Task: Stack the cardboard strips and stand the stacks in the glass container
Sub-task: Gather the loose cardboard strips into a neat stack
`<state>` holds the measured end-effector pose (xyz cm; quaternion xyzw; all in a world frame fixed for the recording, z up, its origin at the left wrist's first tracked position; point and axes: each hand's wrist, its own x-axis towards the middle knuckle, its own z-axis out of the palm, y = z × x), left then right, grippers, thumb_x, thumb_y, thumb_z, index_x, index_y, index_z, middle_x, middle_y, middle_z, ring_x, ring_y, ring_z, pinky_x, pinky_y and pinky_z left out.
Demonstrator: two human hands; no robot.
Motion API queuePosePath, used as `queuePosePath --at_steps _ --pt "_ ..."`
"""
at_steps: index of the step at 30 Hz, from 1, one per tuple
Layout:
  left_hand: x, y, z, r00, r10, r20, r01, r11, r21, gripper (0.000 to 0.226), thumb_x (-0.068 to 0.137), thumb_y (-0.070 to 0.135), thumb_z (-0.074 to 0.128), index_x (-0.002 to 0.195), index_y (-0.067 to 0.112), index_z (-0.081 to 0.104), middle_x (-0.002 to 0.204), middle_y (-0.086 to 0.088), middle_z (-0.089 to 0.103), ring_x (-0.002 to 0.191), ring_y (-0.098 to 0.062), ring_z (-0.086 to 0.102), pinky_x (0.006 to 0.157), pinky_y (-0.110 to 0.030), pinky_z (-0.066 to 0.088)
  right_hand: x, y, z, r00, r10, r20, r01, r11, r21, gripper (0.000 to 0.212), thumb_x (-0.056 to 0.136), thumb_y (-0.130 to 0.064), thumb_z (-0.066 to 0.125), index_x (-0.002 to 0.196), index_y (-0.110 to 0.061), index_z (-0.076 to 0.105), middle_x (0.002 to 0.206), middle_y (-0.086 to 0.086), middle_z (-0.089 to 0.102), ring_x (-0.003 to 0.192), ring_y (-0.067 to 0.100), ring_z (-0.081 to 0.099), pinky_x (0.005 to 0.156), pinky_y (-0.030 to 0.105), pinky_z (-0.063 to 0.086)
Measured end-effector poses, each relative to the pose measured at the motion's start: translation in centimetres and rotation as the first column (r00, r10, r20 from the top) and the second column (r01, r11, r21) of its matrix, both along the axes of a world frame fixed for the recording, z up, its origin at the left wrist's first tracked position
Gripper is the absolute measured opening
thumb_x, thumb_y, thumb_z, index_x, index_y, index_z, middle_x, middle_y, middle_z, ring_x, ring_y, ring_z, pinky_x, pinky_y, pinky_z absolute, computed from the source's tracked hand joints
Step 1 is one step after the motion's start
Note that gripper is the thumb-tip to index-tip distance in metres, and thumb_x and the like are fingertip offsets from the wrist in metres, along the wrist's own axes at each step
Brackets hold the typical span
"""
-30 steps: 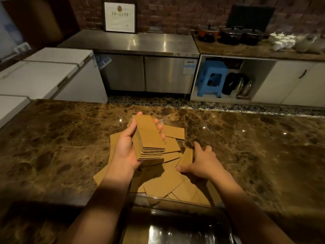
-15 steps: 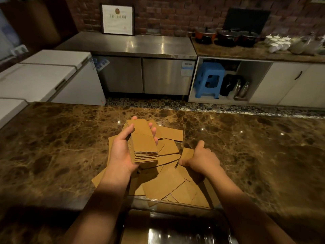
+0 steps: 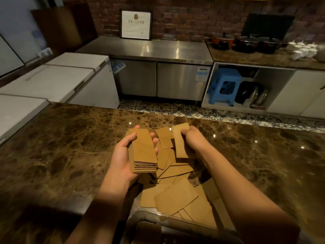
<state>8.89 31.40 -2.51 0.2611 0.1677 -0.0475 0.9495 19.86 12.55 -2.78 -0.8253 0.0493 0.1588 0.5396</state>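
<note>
Certificate (image 3: 136,24) writing unreadable, hands holding strips (image 3: 143,150)

Bare marble counter (image 3: 70,155) spreads wide left and right; loose cardboard strips (image 3: 175,196) litter the middle, and the glass container (image 3: 140,217) blocks the near edge.

The glass container (image 3: 175,226) at the counter's (image 3: 61,147) near edge is cut off by the bottom of the picture; its inside cannot be made out. The left hand (image 3: 123,155) hides the far side of the stack (image 3: 143,152) it holds. The right hand (image 3: 191,138) covers part of the strip (image 3: 181,143) it pinches. Loose strips (image 3: 175,196) overlap, too many to count. The framed certificate's (image 3: 136,24) print is too small to read.
</note>
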Motion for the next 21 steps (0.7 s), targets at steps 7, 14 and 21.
queuePosePath --at_steps 7,14,21 --pt "0.3 0.5 -0.6 1.0 0.019 -0.025 -0.019 1.0 -0.004 0.037 0.093 0.025 0.055 0.129 0.031 0.062 0.117 -0.025 0.071 0.088 -0.039 0.073 0.073 -0.05 0.06 1.8 7.0 -3.3 0.977 0.202 -0.076 -0.204 0.752 -0.626 0.077 0.09 -0.037 0.063 0.152 -0.007 0.026 0.156 0.025 0.026 0.142 0.043 0.026 0.112 0.048 0.033" --pt "0.4 0.5 -0.9 0.998 0.05 -0.037 -0.049 0.999 0.013 0.035 0.096 0.024 0.052 0.13 0.03 0.059 0.113 -0.024 0.071 0.086 -0.038 0.073 0.072 -0.047 0.059 2.0 5.4 -2.0 0.989 0.13 0.073 -0.096 0.931 -0.351 0.061 0.083 -0.021 0.078 0.137 -0.018 0.05 0.127 0.007 0.063 0.118 0.031 0.06 0.092 0.043 0.052" --pt "0.2 -1.5 0.3 0.999 0.008 0.041 -0.01 0.999 0.052 0.036 0.095 0.025 0.055 0.13 0.029 0.06 0.11 -0.021 0.072 0.082 -0.032 0.072 0.071 -0.043 0.056 -3.2 -2.2 3.2 0.964 0.033 -0.264 0.106 0.863 0.494 0.031 0.087 -0.012 0.075 0.117 -0.018 0.068 0.103 0.01 0.079 0.091 0.028 0.077 0.066 0.042 0.063"
